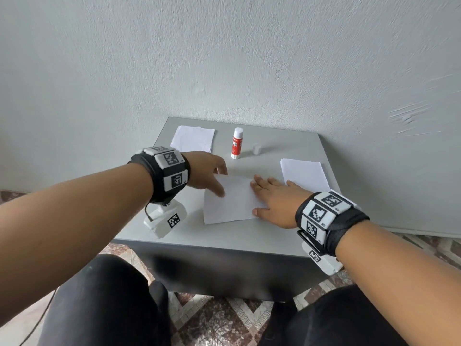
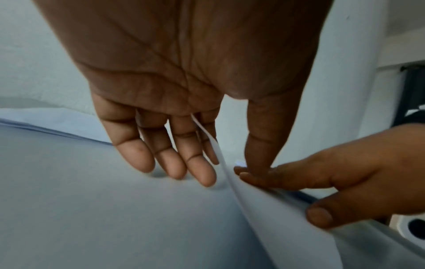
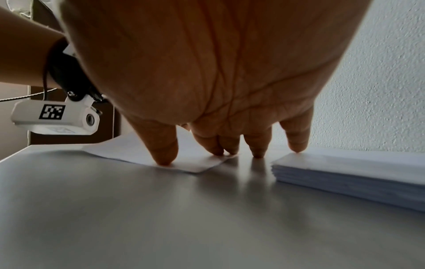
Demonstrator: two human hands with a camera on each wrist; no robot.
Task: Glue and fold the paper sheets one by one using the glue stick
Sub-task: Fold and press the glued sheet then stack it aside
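Head view: left hand [image 1: 208, 172] reaching in over the table [image 1: 244, 236], thumb lying on the near-left part of a white paper sheet [image 1: 230, 199], fingers behind its lifted far-left edge. Right hand [image 1: 277, 199] lying flat, fingers straight and spread, pressing the sheet's right side down. Sheet at the middle of the table, skewed, left part raised. Stack of paper [image 1: 304, 174] just right of the right hand; second pile of paper [image 1: 193, 138] at the far left. Glue stick [image 1: 237, 143] standing upright behind the sheet, uncapped; cap [image 1: 257, 149] just to its right, apart from it.

Left wrist view: left hand [image 2: 184, 91] seen from the palm, fingers [image 2: 135, 156] hanging loosely straight above the table, sheet edge [image 2: 248, 196] running up between forefinger and thumb [image 2: 264, 138]. Grip a light pinch on the sheet, not a fist. Thumb tip touching the right hand's fingertips [image 2: 264, 177]. Sheet curving upward, white and blank.

Right wrist view: right hand [image 3: 218, 72] arched, fingertips [image 3: 165, 156] planted, thumb and two fingers on the sheet [image 3: 197, 163], the others on bare table beside the paper stack [image 3: 345, 172]. Grip spread wide, holding nothing, only pressing. Sheet corner flat against the table [image 3: 161, 218].
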